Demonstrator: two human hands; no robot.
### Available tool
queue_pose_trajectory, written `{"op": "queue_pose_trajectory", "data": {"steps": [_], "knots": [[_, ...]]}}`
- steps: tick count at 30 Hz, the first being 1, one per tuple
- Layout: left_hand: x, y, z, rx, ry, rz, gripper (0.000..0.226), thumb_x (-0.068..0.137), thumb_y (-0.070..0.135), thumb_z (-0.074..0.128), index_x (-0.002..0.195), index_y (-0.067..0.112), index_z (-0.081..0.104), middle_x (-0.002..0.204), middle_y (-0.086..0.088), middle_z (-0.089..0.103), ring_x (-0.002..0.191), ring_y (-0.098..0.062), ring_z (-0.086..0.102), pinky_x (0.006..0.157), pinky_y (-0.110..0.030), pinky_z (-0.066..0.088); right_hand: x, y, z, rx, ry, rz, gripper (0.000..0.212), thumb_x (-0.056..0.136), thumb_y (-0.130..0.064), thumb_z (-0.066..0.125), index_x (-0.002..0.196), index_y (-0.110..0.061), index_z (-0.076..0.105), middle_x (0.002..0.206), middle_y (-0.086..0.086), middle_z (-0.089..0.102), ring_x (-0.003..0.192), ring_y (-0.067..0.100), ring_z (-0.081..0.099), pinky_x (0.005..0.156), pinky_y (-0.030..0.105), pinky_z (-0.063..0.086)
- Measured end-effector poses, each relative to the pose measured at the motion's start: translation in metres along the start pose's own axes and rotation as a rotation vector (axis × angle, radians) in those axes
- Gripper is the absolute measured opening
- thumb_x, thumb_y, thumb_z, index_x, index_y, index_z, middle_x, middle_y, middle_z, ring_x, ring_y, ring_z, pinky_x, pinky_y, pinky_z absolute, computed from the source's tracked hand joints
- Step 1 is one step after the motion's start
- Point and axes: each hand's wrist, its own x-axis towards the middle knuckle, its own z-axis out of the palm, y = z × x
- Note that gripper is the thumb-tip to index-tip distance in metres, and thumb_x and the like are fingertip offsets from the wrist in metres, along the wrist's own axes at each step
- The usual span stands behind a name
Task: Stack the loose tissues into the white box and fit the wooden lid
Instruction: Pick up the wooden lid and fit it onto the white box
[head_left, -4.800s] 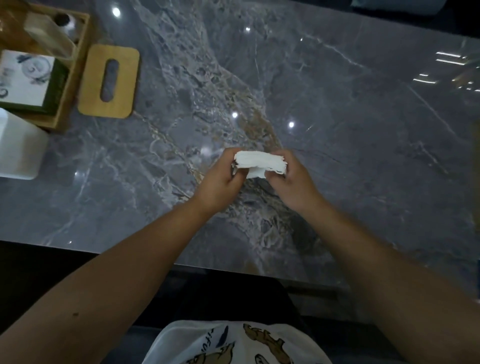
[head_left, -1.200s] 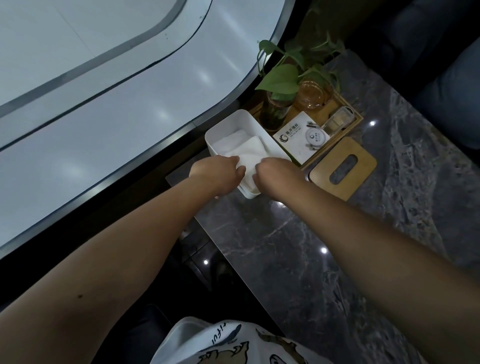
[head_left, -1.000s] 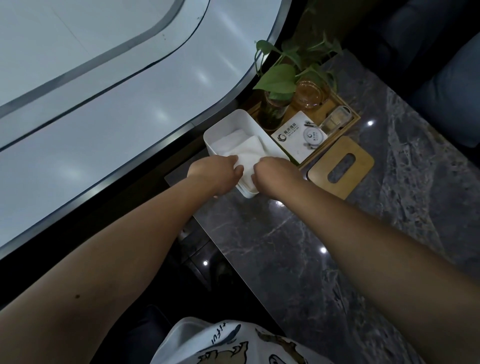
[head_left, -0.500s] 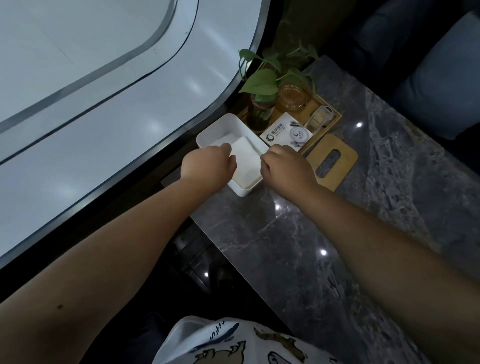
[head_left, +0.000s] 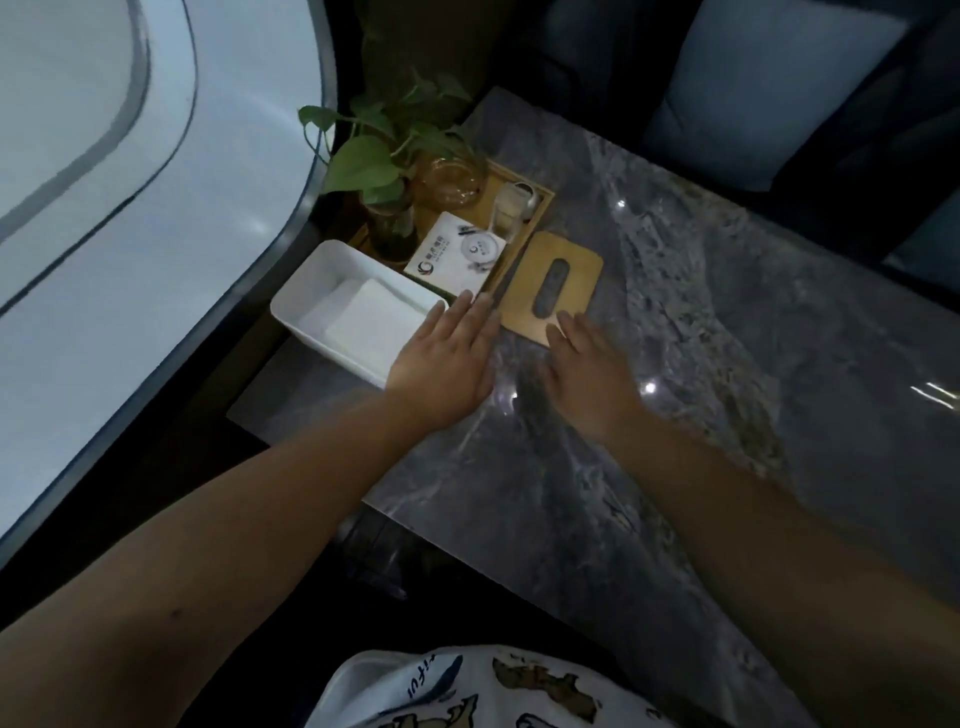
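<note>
The near corner of the white box (head_left: 311, 304) was hidden under the left hand (head_left: 447, 364), and the scene was dim, so the print on the card (head_left: 454, 254) in the wooden tray (head_left: 543, 200) could not be read. The glass items in that tray beside the leafy plant (head_left: 374, 156) were hard to make out.

The box was a smooth, rounded-corner rectangle with the tissues (head_left: 371, 322) lying flat inside as a neat white square. The wooden lid (head_left: 553, 286) was a flat, pale-brown slab with rounded corners and an oval slot, lying on the grey veined marble table (head_left: 727, 338) just right of the box.

The left hand was spread flat, fingers straight, holding nothing, over the box's near right corner. The right hand (head_left: 587, 364) was likewise flat and empty, its fingertips (head_left: 558, 325) at the lid's near edge; whether they touched it could not be told.
</note>
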Motion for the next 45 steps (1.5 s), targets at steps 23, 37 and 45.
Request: {"op": "queue_pose_trajectory", "data": {"steps": [23, 37, 45], "knots": [[0.029, 0.075, 0.087, -0.018, -0.273, -0.022, 0.070, 0.100, 0.049, 0.017, 0.153, 0.007, 0.001, 0.163, -0.012, -0.002, 0.150, -0.025, -0.007, 0.122, -0.043, 0.005, -0.054, 0.044, 0.062, 0.056, -0.267, 0.054, 0.057, 0.101, -0.033, 0.028, 0.150, -0.006, 0.019, 0.161, 0.008, 0.010, 0.149, 0.023, 0.011, 0.121, 0.039, 0.011], [-0.041, 0.155, 0.089, -0.059, -0.312, -0.041, 0.072, 0.099, 0.053, 0.021, 0.153, 0.009, 0.002, 0.163, -0.009, -0.005, 0.150, -0.024, -0.007, 0.121, -0.043, 0.006, -0.155, 0.060, 0.078, 0.117, -0.162, -0.002, 0.059, 0.092, -0.032, 0.025, 0.138, -0.002, 0.045, 0.150, 0.015, 0.040, 0.139, 0.032, 0.036, 0.113, 0.049, 0.032], [0.000, 0.145, 0.070, -0.720, -0.053, -0.373, 0.050, 0.097, 0.034, 0.039, 0.134, 0.002, 0.044, 0.136, -0.021, 0.048, 0.125, -0.036, 0.046, 0.105, -0.043, 0.038, -0.118, 0.066, 0.056, 0.814, 0.022, 0.492, 0.030, 0.093, -0.023, 0.039, 0.112, -0.006, 0.056, 0.110, 0.014, 0.060, 0.096, 0.027, 0.059, 0.083, 0.039, 0.049]]}}
